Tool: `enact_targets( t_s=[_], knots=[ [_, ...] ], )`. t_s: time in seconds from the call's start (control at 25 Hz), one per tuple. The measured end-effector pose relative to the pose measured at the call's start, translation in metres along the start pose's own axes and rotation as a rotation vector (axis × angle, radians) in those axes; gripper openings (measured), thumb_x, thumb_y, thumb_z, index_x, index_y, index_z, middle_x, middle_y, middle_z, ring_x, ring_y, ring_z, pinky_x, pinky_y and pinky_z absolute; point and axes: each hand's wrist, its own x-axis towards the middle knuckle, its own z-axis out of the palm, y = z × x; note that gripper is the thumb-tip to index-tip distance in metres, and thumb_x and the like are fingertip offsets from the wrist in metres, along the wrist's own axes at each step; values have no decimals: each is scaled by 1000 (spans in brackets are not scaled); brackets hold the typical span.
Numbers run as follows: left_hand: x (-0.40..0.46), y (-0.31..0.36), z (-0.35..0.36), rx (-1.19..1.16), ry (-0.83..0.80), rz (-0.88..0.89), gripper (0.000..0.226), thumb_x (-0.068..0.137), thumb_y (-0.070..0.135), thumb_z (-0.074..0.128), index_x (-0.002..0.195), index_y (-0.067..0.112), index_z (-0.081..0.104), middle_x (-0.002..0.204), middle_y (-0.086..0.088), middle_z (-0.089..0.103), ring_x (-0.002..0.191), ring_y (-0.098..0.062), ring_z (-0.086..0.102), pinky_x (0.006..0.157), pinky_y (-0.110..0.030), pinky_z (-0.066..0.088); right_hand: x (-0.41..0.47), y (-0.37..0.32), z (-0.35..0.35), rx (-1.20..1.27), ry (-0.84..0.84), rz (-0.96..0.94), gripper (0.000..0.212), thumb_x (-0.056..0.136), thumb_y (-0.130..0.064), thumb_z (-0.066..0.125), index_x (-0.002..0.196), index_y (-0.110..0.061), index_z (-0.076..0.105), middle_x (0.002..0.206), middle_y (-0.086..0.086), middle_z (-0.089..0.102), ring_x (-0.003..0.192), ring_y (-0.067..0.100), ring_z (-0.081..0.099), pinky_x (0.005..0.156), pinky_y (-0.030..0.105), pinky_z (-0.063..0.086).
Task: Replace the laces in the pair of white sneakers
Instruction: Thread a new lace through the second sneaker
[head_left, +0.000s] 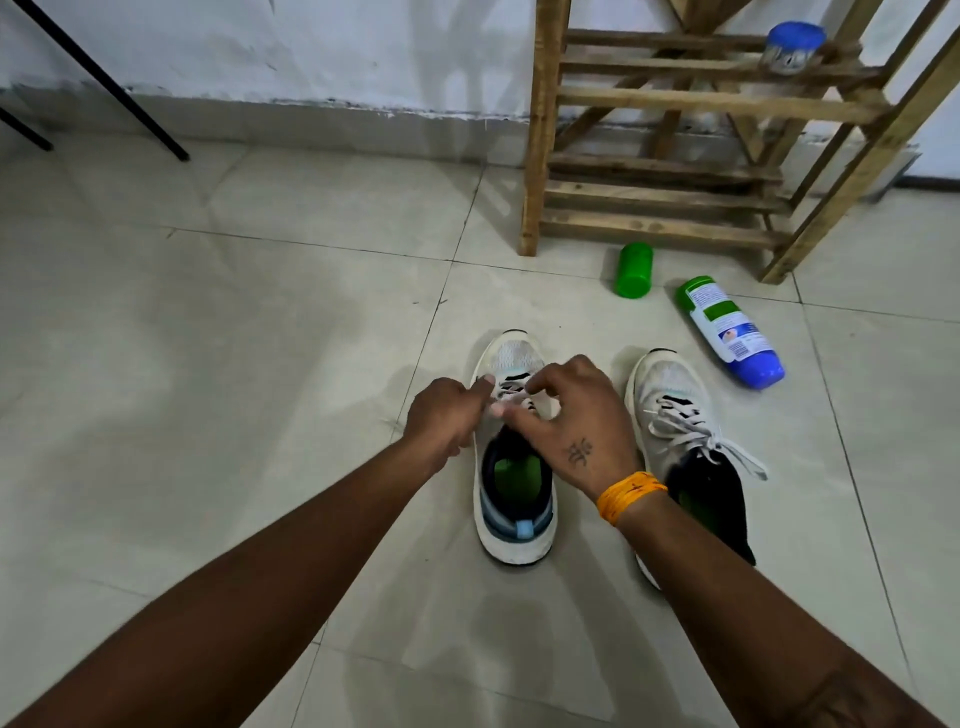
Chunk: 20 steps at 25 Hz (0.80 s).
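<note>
We are working the lace of the left sneaker (514, 467) on the tiled floor (208, 338).

Our left hand (441, 418) and right hand (576, 415) are meeting over its eyelets — fingers of both pinching the white lace (511, 397) — while the right sneaker (685, 447) is sitting just beside, laced, its ends trailing. A green-and-blue bottle (727, 332) is lying near a wooden rack (675, 156).

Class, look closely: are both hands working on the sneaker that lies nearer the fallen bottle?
No: both hands pinch the lace on the left sneaker, away from the bottle.
</note>
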Motion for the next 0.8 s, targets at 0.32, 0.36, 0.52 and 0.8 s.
enact_targets(
  t_s=[0.32,0.36,0.52,0.8],
  knots=[
    [-2,11,-1,-459,-49,-138,12,84,0,61,80,12,61,74,-11,64,48,-17,49,46,-22,30,3,-5,5,424,3,300,14,84,-25,72,72,-19,70,68,-7,66,64,14,60,65,32,50],
    [-3,12,-4,-548,-52,-145,13,85,-1,58,82,12,60,77,-10,70,48,-15,53,45,-21,31,4,-5,2,592,-2,399,13,87,-20,73,75,-17,71,65,-5,66,56,14,56,59,31,48],
    [-7,19,-33,-795,-198,-182,12,93,5,55,92,14,63,79,-2,75,48,-6,54,41,-16,33,8,-13,-24,900,-97,534,14,97,-4,65,110,1,67,78,9,75,46,15,51,44,26,47],
    [-32,40,-57,-44,-191,73,39,103,38,57,87,9,78,68,-2,59,50,-15,40,48,-22,27,11,-21,-50,653,-167,345,26,91,0,66,113,-13,71,80,9,70,55,15,59,53,29,53]
  ],
)
